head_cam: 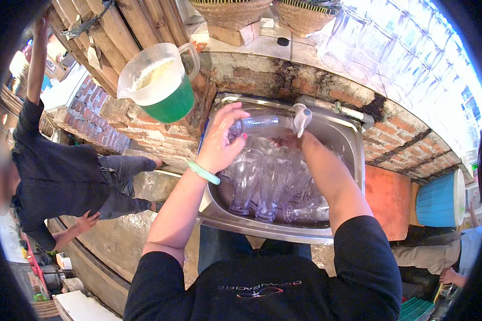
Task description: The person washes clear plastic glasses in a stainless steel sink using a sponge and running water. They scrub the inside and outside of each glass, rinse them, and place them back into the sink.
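Note:
Tipped on its side under the faucet [301, 118], a clear drinking glass [261, 123] has its base end in my left hand [223, 138], the wrist wearing a pale green bangle [204, 173]. My right hand [287, 141] is low in the stainless-steel sink [357, 160], partly hidden behind the glass and faucet; whether it grips anything cannot be told. Below the hands, several clear glasses stand or lie in the basin, among them an upright footed glass [245, 180] and one lying on its side [307, 210].
A plastic jug [164, 92] of green liquid stands left of the sink. Woven baskets [225, 14] and many clear glasses [385, 48] line the ledge. An orange-red panel [387, 202] and blue bucket [438, 198] are right. A person in black [60, 172] is left, another [462, 257] far right.

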### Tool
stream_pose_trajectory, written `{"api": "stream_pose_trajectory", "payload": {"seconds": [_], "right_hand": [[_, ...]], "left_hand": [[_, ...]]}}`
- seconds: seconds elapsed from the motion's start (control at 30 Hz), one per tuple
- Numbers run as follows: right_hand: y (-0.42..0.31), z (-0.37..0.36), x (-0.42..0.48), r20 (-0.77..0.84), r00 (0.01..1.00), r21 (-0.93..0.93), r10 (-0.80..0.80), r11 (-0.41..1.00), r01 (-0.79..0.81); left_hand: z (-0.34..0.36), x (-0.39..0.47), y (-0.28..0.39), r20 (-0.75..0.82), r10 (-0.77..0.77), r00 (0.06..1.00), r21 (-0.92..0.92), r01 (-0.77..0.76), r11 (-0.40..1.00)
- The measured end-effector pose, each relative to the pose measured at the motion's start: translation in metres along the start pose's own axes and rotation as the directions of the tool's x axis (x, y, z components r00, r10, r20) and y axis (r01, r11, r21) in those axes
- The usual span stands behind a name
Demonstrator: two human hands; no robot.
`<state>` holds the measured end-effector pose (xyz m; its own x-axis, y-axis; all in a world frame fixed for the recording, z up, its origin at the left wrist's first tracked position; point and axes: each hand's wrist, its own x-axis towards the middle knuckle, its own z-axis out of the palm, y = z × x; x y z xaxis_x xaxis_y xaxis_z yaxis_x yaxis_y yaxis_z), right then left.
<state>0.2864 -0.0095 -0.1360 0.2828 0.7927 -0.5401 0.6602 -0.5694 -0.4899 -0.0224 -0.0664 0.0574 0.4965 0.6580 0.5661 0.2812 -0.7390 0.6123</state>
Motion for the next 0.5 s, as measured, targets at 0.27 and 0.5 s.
{"api": "stream_pose_trajectory", "payload": {"seconds": [0.27, 0.5], "right_hand": [[-0.004, 0.004, -0.004, 0.043, 0.997, -0.038, -0.062, 0.997, 0.063], [-0.007, 0.005, -0.007, 0.086, 0.990, -0.080, -0.110, 0.990, 0.117]], "left_hand": [[0.014, -0.023, -0.027, 0.161, -0.692, 0.703, -0.452, 0.676, 0.582], [-0.004, -0.008, -0.036, 0.477, -0.784, 0.398, -0.028, 0.898, 0.439]]}}
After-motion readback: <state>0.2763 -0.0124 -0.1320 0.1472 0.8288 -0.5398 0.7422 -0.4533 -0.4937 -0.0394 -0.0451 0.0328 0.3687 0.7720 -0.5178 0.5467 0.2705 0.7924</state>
